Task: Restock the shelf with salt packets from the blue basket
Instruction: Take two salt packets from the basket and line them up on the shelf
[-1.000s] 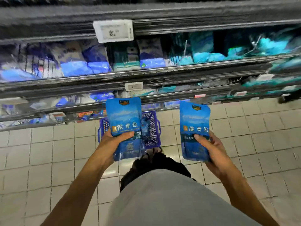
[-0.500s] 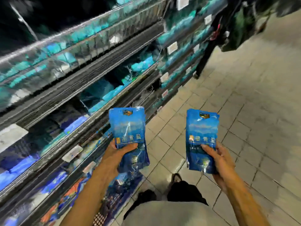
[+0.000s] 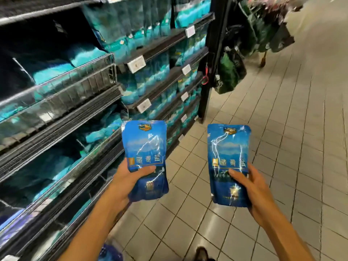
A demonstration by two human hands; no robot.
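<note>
Left hand (image 3: 128, 182) grips one upright salt packet (image 3: 145, 159) just beside the shelf (image 3: 62, 127); right hand (image 3: 250, 191) grips a second packet (image 3: 228, 162) farther from it.

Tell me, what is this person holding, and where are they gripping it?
One blue salt packet in each hand, gripped around its lower half: left hand holds the left packet, right hand the right packet.

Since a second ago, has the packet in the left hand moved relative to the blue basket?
Yes. The left packet was over the basket on the floor; now it's held beside the shelves, and only a blue scrap shows at the frame's bottom.
</note>
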